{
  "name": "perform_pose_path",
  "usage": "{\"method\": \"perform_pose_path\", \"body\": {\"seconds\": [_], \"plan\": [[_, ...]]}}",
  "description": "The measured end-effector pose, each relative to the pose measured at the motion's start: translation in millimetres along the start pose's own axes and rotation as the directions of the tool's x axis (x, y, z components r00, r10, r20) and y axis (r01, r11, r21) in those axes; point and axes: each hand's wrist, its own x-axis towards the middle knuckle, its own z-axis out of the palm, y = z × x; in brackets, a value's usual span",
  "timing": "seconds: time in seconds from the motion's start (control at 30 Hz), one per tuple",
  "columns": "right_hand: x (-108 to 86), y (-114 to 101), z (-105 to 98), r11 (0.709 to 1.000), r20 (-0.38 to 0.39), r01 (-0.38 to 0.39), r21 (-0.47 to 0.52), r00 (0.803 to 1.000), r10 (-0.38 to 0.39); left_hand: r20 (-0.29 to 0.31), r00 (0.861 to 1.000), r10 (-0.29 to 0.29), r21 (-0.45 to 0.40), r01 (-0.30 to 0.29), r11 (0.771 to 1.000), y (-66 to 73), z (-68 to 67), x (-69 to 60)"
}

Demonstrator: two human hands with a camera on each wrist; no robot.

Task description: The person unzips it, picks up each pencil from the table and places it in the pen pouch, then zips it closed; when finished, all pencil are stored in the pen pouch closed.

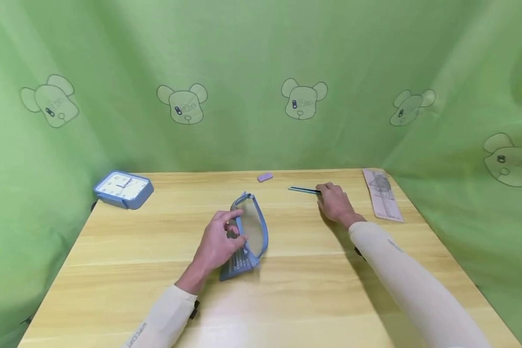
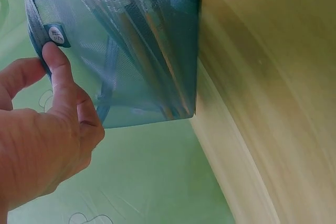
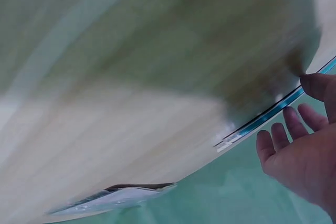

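Observation:
A blue mesh pencil case [image 1: 265,234] stands on the table with its zipped mouth spread wide. My left hand [image 1: 216,243] pinches the left rim of that mouth between thumb and fingers. Through the mesh wall [image 2: 86,72] in the left wrist view, several long thin sticks show inside, leaning. On the far right part of the table, my right hand [image 1: 336,203] reaches down over the right end of a slim blue and black pen-like item [image 1: 302,190]. In the right wrist view its thumb and loosely bent fingers [image 3: 294,124] lie on either side of the item, apart from each other.
A purple eraser [image 1: 265,177] lies near the back edge, left of the pen-like item. At the back left stands a blue clock [image 1: 123,188] with a white face. A pinkish ruler set [image 1: 384,198] lies by the right edge. Green curtain [image 1: 243,140] hangs behind the table.

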Motion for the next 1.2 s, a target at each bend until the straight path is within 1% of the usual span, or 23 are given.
{"method": "perform_pose_path", "body": {"seconds": [0.17, 0.3, 0.47, 0.63, 0.77, 0.87, 1.0, 1.2], "plan": [[2.8, 5.2, 2.7, 1.000, 0.014, 0.001, 0.009, 1.000, -0.001, -0.011, 1.000, -0.010, 0.005, 0.010, 1.000, -3.0, -0.2, 1.4], [2.9, 4.0, 2.1, 1.000, 0.011, 0.021, -0.005, 1.000, -0.021, -0.011, 1.000, -0.002, 0.010, 0.002, 1.000, -2.9, -1.1, 2.6], [-0.2, -0.6, 1.7, 0.999, 0.027, 0.048, -0.018, 0.999, -0.047, -0.005, 1.000, -0.001, 0.017, 0.001, 1.000, -3.5, -0.7, 1.4], [-11.0, -9.6, 1.4, 0.998, 0.046, 0.070, 0.001, 0.997, -0.070, -0.006, 1.000, -0.005, 0.025, 0.005, 1.000, -3.8, 0.6, 1.6], [-29.6, -22.2, -0.4, 0.994, 0.053, 0.104, 0.027, 0.993, -0.105, 0.000, 1.000, -0.004, 0.027, 0.004, 1.000, -3.3, 1.5, 2.7], [-44.9, -33.7, -1.3, 0.990, 0.062, 0.109, 0.085, 0.991, -0.115, -0.003, 1.000, 0.002, 0.033, -0.002, 0.999, -2.7, 1.2, 2.8], [-58.3, -48.6, -0.6, 0.979, 0.090, 0.065, 0.193, 0.992, -0.083, -0.009, 1.000, 0.007, 0.039, -0.006, 0.999, -1.6, 0.5, 2.0], [-65.5, -64.0, 4.3, 0.954, 0.105, -0.003, 0.298, 0.994, -0.030, -0.001, 1.000, 0.006, 0.030, -0.006, 1.000, -1.6, 2.8, -0.2]]}}
